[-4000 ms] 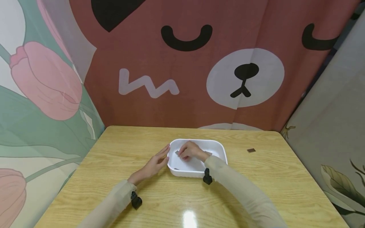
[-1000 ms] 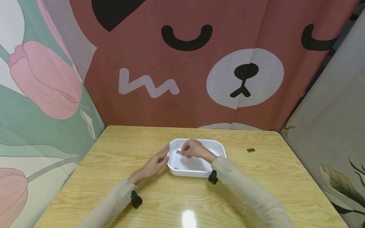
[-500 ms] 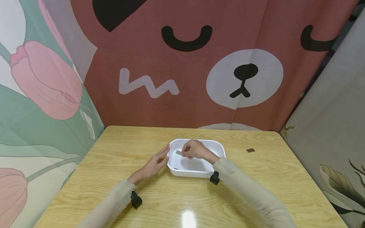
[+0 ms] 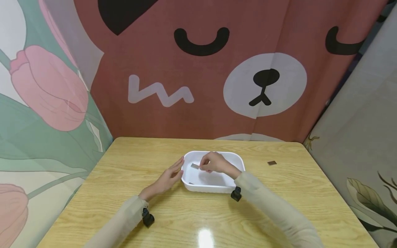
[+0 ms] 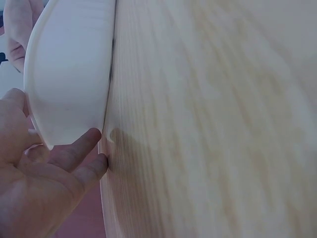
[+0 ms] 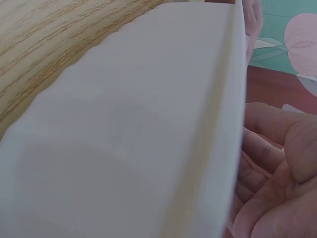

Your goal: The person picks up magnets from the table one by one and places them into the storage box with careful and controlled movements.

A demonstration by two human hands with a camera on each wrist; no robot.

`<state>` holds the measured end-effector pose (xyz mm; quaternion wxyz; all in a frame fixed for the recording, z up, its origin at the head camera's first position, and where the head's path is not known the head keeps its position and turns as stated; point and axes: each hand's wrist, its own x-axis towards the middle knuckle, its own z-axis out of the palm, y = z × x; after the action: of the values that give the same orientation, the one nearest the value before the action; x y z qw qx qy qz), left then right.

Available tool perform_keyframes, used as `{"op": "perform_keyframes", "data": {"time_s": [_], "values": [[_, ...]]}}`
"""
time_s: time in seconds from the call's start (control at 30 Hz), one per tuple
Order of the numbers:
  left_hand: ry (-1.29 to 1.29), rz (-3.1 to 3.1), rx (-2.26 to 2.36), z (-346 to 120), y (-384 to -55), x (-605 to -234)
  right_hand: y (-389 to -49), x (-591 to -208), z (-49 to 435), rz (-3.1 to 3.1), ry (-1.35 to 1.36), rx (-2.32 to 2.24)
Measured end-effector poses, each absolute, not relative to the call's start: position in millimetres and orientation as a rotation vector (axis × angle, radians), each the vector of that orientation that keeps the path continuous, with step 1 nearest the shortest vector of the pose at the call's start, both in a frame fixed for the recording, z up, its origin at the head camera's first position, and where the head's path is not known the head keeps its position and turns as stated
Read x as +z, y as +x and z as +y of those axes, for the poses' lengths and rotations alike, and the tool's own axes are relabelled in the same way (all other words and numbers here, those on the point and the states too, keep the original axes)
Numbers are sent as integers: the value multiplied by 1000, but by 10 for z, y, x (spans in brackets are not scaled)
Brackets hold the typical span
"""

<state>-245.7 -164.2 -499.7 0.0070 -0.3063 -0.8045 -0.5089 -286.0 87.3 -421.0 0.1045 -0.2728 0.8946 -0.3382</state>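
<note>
A white rectangular tray (image 4: 206, 189) with rounded corners stands on the wooden table. My left hand (image 4: 167, 178) rests against its left end with fingers extended; in the left wrist view the fingertips (image 5: 91, 136) touch the outer wall. Inside the tray is my right hand (image 4: 214, 162), thumb and fingers curled together. Their tips lie at the right end of a small flat grey rectangular piece (image 4: 194, 166) on the tray floor. Whether they pinch anything is too small to tell. In the right wrist view the tray wall (image 6: 124, 99) hides the fingertips.
A small dark brown rectangular piece (image 4: 272, 163) lies on the table (image 4: 294, 193) right of the tray. A sliver of another dark piece (image 4: 191, 183) shows by the tray's near left corner. Printed curtains (image 4: 161, 120) hang behind and at both sides.
My right hand has shifted slightly right, uncovering more of the grey piece, which stays put. A piece seen at the tray's right four seconds ago is no longer visible. The left hand stays still.
</note>
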Motion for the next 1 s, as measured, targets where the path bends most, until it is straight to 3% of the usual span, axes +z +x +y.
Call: {"op": "perform_keyframes", "data": {"time_s": [1.0], "values": [[-940,-2539,-1585,-1635,-2445,-4990,-2804,-4206,1025,2678,-883,-957]]}}
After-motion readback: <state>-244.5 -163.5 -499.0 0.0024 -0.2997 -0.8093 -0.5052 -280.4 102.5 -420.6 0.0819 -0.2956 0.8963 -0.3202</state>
